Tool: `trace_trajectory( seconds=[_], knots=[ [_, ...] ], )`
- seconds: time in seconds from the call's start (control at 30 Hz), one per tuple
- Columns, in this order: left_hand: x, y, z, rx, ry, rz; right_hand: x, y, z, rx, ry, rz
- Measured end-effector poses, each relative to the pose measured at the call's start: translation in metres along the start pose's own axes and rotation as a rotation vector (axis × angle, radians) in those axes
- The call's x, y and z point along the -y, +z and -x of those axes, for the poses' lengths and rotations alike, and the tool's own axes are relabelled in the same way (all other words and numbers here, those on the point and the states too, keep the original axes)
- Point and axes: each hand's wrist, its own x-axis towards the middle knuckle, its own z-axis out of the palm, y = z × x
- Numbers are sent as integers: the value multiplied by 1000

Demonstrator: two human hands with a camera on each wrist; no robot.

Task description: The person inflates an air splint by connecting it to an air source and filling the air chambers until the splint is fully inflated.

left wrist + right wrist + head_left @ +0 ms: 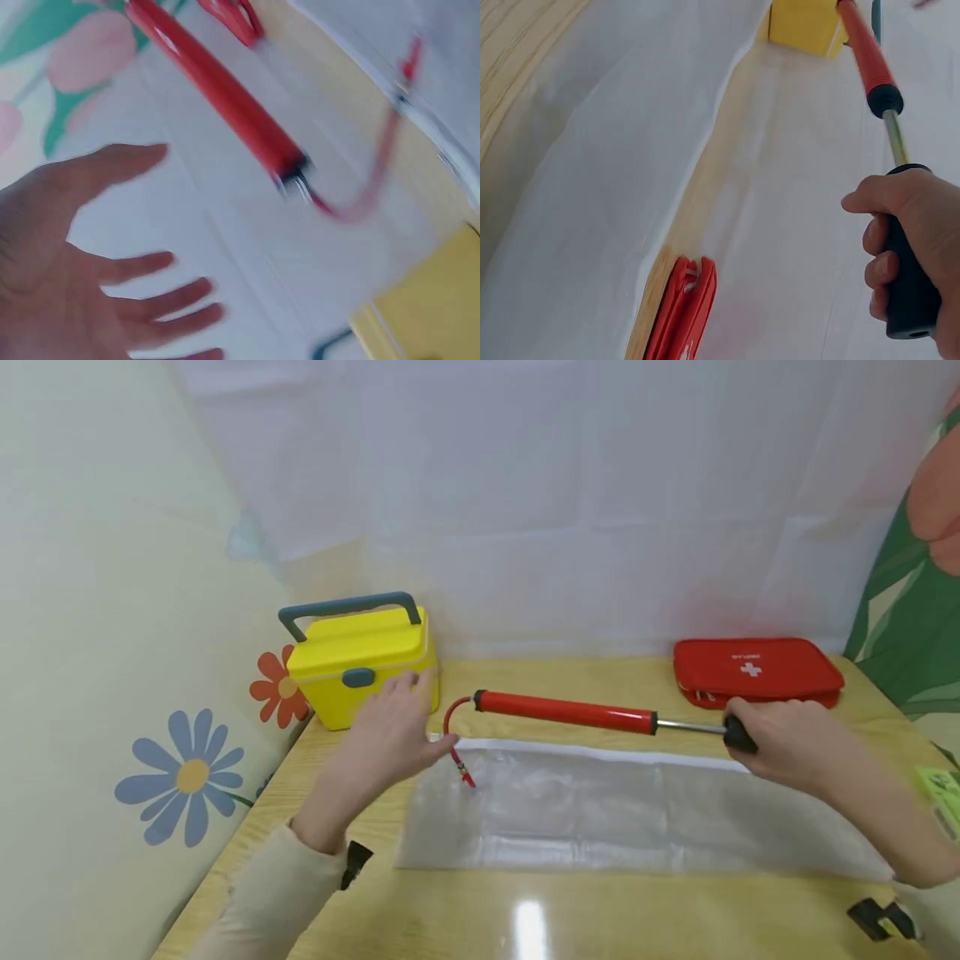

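A red hand pump [566,710] hangs in the air above the table, its metal rod partly drawn out. My right hand [787,743] grips its black handle [909,277], fingers curled round it. From the pump's far end a thin red hose [447,718] bends down to a small metal-and-red tip [467,775]. My left hand [393,718] is spread near that end, in front of the yellow box; in the left wrist view its fingers [165,307] are apart and hold nothing, with a gap to the pump barrel [217,86].
On the table [450,910] lies a clear plastic sheet [585,814] with a white edge. A yellow box [360,647] with a blue-grey handle stands at the back left. At the back right is a red zipped pouch [757,668] with a white cross. White cloth [525,510] hangs behind.
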Motion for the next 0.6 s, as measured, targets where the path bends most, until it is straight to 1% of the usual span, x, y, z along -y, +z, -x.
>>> trace_trajectory(
  seconds=[0.03, 0.07, 0.1, 0.13, 0.17, 0.2, 0.27, 0.3, 0.4, 0.5, 0.6],
  knots=[
    [-11, 2, 1, -83, 70, -40, 5, 1, -3, 4, -2, 9],
    [-23, 6, 1, -146, 142, -79, 10, 1, -6, 2, -5, 20],
    [-34, 12, -1, -187, 208, -119, 16, 1, -9, -7, -16, 26],
    [-44, 20, -6, -207, 262, -156, 20, 2, -11, -20, -26, 31],
    [-54, 27, -11, -213, 305, -192, 24, 3, -13, -36, -41, 36],
    [-61, 36, -17, -199, 332, -212, 27, 4, -15, -53, -59, 42],
    [-69, 52, -27, -157, 347, -215, 32, 6, -18, -92, -98, 51],
    [-70, 59, -31, -134, 344, -198, 32, 7, -20, -106, -113, 45],
    [-66, 74, -38, -81, 312, -133, 29, 12, -21, -125, -138, 33],
    [-59, 80, -38, -70, 277, -92, 16, 16, -19, -135, -129, 35],
    [-56, 83, -34, -67, 265, -65, 7, 23, -12, -111, -117, 22]
  ],
)
